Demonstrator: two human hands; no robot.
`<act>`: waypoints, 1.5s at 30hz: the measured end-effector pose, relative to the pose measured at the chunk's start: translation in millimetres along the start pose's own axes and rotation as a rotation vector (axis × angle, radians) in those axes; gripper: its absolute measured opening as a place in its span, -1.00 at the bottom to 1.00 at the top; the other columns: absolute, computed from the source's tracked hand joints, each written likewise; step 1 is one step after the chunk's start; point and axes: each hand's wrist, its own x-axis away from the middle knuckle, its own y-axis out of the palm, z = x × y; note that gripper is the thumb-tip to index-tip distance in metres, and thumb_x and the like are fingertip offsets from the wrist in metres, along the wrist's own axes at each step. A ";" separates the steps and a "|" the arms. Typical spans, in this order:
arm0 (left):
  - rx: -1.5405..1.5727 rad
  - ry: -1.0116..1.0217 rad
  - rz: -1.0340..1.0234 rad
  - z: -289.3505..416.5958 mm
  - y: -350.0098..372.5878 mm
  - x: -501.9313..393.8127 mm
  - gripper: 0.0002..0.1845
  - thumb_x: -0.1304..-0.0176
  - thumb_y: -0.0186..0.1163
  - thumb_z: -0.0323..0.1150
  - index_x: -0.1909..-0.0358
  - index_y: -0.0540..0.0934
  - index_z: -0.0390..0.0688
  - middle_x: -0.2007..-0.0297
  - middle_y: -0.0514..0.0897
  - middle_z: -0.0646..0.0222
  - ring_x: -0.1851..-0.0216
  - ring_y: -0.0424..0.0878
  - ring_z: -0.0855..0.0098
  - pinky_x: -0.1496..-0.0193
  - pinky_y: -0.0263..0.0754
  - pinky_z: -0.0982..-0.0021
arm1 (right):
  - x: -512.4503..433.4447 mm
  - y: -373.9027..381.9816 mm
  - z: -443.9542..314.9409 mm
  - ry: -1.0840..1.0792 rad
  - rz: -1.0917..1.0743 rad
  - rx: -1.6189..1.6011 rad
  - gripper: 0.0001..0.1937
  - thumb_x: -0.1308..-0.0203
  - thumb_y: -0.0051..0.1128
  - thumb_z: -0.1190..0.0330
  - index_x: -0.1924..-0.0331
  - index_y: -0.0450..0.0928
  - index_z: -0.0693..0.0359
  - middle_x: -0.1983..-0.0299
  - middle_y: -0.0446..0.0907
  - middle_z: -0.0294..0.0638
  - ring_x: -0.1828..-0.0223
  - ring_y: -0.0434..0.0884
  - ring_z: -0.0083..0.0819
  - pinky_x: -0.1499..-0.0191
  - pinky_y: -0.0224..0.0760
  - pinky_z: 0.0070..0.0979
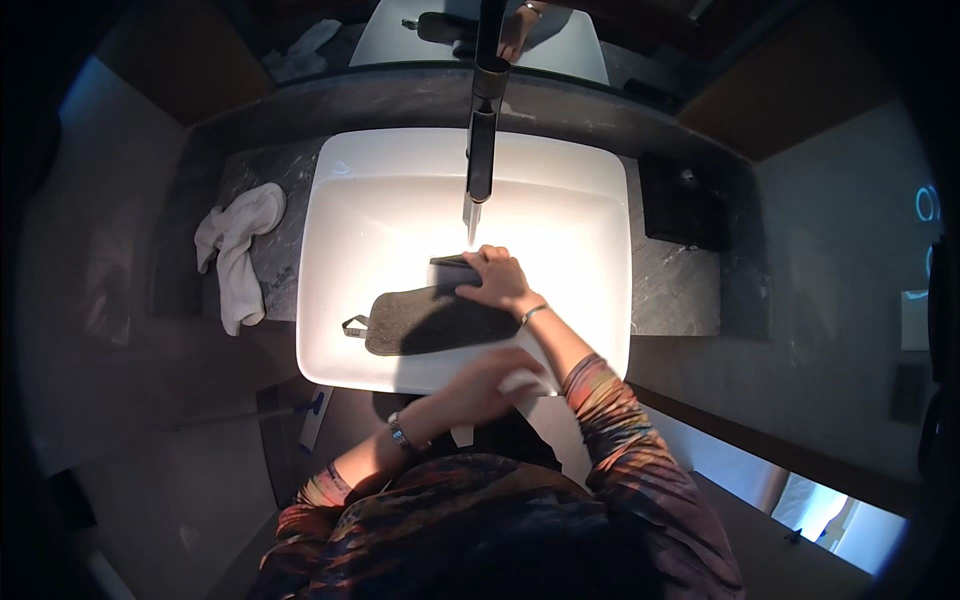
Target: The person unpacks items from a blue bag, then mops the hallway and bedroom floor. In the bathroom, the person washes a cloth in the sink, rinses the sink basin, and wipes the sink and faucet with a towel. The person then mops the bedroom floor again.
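Note:
A dark, flat fabric pad point(411, 322) with a hanging loop point(354, 328) at its left end lies in a white basin point(315, 300). Above its right part is my right hand point(499, 279), under the spout of a black faucet point(481, 157). Its fingertips meet the end of a small dark strip-like piece point(448, 261); whether they grip it is hidden. A stream of water point(472, 225) seems to fall beside these fingers. My left hand point(491, 381) is blurred over the basin's front rim, fingers curved, with a pale patch between them that I cannot make out.
A crumpled white towel point(244, 244) lies on the grey marble counter left of the basin. On the right stands a black tray or box point(682, 202). Behind the faucet, a mirror point(420, 56) reflects the basin. A blue-and-white squeegee point(315, 412) is low at the left.

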 end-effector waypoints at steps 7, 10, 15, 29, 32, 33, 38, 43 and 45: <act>-0.888 -0.374 0.239 -139.9 -21.3 30.2 -0.26 -0.17 0.35 -0.01 -0.38 0.42 0.01 -0.44 0.19 0.04 -0.46 0.16 0.00 -0.44 0.01 -0.06 | 58.7 9.0 -28.4 -0.020 -0.046 -0.234 -0.47 -0.21 0.19 -0.02 -0.15 0.58 0.15 -0.10 0.52 -0.05 -0.18 0.45 -0.06 -0.21 0.35 -0.15; -0.852 -0.411 0.225 -162.7 -18.9 35.3 -0.25 -0.19 0.30 0.11 -0.39 0.43 0.06 -0.49 0.12 0.04 -0.49 0.09 0.00 -0.47 -0.05 -0.09 | 68.4 14.9 -14.1 0.017 0.015 -0.268 -0.57 -0.26 0.17 0.08 -0.07 0.61 0.18 -0.07 0.53 -0.08 -0.17 0.46 -0.10 -0.20 0.35 -0.13; -0.872 -0.388 0.298 -165.3 -14.0 33.5 -0.29 -0.19 0.29 0.11 -0.35 0.47 0.06 -0.49 0.14 0.05 -0.49 0.11 0.00 -0.46 -0.03 -0.10 | 32.9 43.0 2.1 0.097 0.234 -0.423 -0.74 -0.27 0.18 0.29 0.04 0.63 0.23 0.07 0.63 -0.06 -0.02 0.58 -0.07 -0.07 0.46 -0.20; -0.750 -0.359 0.246 -154.9 -35.0 51.0 -0.34 -0.29 0.16 0.15 -0.36 0.46 0.07 -0.52 0.09 0.08 -0.54 -0.01 0.06 -0.50 -0.07 -0.03 | -160.1 17.9 -103.8 0.154 0.235 -1.382 -0.73 -0.41 0.11 0.29 0.32 0.60 0.37 0.48 0.61 -0.25 0.47 0.58 -0.55 0.34 0.46 -0.62; -0.771 -0.318 0.245 -159.6 -37.6 52.0 -0.30 -0.28 0.15 0.18 -0.36 0.45 0.02 -0.51 0.08 0.03 -0.54 -0.05 0.04 -0.50 -0.09 -0.03 | -203.6 11.4 -125.6 0.224 0.207 -1.352 -0.69 -0.43 0.12 0.27 0.35 0.61 0.38 0.48 0.63 -0.22 0.50 0.59 -0.53 0.37 0.47 -0.63; -0.784 -0.299 0.247 -160.4 -38.5 52.1 -0.30 -0.28 0.14 0.19 -0.36 0.45 0.01 -0.50 0.08 0.02 -0.54 -0.05 0.03 -0.49 -0.09 -0.03 | -214.7 12.0 -130.1 0.295 0.187 -1.353 -0.68 -0.42 0.14 0.26 0.38 0.61 0.37 0.50 0.63 -0.21 0.53 0.59 -0.53 0.40 0.47 -0.63; -0.669 -0.350 0.216 -157.7 -43.2 52.9 -0.20 -0.29 0.15 0.11 -0.50 0.19 0.06 -0.53 0.02 0.03 -0.54 -0.07 -0.02 -0.52 -0.23 -0.04 | -226.1 28.4 -138.8 0.382 0.277 -1.338 -0.64 -0.38 0.20 0.20 0.44 0.60 0.35 0.56 0.64 -0.17 0.60 0.63 -0.48 0.49 0.47 -0.63; -0.599 -0.396 0.181 -150.9 -47.9 51.2 -0.21 -0.32 0.13 0.10 -0.51 0.17 0.05 -0.53 0.00 0.02 -0.55 -0.11 -0.05 -0.54 -0.27 -0.06 | -209.5 28.7 -135.1 0.574 0.201 -1.222 -0.62 -0.36 0.21 0.22 0.50 0.60 0.36 0.60 0.61 -0.20 0.65 0.57 -0.53 0.58 0.38 -0.63; -0.585 -0.399 0.190 -150.2 -49.0 50.0 -0.21 -0.32 0.13 0.09 -0.52 0.16 0.05 -0.53 0.00 0.02 -0.55 -0.11 -0.06 -0.54 -0.27 -0.06 | -208.6 24.2 -135.9 0.435 0.235 -1.368 -0.63 -0.36 0.21 0.25 0.51 0.58 0.37 0.61 0.60 -0.20 0.66 0.55 -0.52 0.59 0.39 -0.61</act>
